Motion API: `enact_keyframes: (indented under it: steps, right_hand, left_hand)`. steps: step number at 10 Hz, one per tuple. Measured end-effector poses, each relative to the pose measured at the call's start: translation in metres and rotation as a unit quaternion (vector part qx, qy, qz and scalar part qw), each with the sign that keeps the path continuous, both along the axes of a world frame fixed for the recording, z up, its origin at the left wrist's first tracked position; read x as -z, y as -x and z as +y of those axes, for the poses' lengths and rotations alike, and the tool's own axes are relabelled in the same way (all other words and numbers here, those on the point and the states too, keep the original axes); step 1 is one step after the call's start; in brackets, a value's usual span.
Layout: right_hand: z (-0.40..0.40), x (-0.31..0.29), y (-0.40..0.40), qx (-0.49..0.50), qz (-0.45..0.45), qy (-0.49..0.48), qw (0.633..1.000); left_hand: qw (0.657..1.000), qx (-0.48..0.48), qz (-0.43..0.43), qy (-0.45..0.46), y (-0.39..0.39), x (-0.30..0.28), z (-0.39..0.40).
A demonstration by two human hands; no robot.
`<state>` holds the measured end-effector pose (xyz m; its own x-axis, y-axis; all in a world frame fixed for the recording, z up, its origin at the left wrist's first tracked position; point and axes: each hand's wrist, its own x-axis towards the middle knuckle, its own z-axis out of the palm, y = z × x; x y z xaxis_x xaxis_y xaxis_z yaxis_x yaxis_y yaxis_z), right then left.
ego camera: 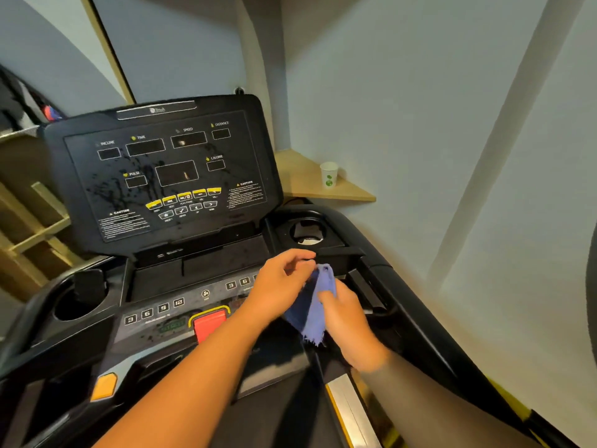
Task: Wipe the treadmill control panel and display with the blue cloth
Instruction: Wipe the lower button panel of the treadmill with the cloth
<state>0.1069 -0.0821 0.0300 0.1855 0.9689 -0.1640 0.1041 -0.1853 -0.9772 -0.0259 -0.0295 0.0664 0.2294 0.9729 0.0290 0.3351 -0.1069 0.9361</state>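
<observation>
The black treadmill display [161, 169] tilts up ahead of me, with dark splatter marks across its left and middle. Below it runs the control panel [168, 308] with numbered keys and a red stop button [210, 323]. A blue cloth [311, 310] hangs between both hands over the panel's right end. My left hand [277, 286] pinches the cloth's upper edge with curled fingers. My right hand [347, 324] grips its right side, partly hidden behind the fabric.
A cup holder [77, 302] sits at the left of the console and another [307, 232] at the right. A white paper cup [329, 174] stands on a wooden corner shelf [300, 185]. Walls close in on the right. Wooden framing lies left.
</observation>
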Motion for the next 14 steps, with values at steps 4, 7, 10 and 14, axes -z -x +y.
enact_keyframes:
  steps: [4, 7, 10, 14]
  right_hand:
    - [0.000, -0.025, 0.072, 0.069, 0.362, 0.109, 0.923]
    - [-0.018, -0.141, 0.053, -0.180, 0.521, 0.011, 0.834]
    - [-0.036, -0.110, 0.084, -0.183, 0.579, 0.077, 0.791]
    - [-0.008, -0.129, 0.080, -0.266, 0.568, -0.009, 0.779]
  left_hand:
    - [0.971, -0.014, -0.074, 0.227, 0.112, 0.015, -0.050]
    - [0.949, 0.054, -0.304, 0.055, 0.128, -0.118, -0.064]
    - [0.996, -0.037, -0.077, -0.039, 0.121, -0.132, -0.065]
    - [0.973, -0.020, -0.231, 0.022, 0.125, -0.155, -0.052]
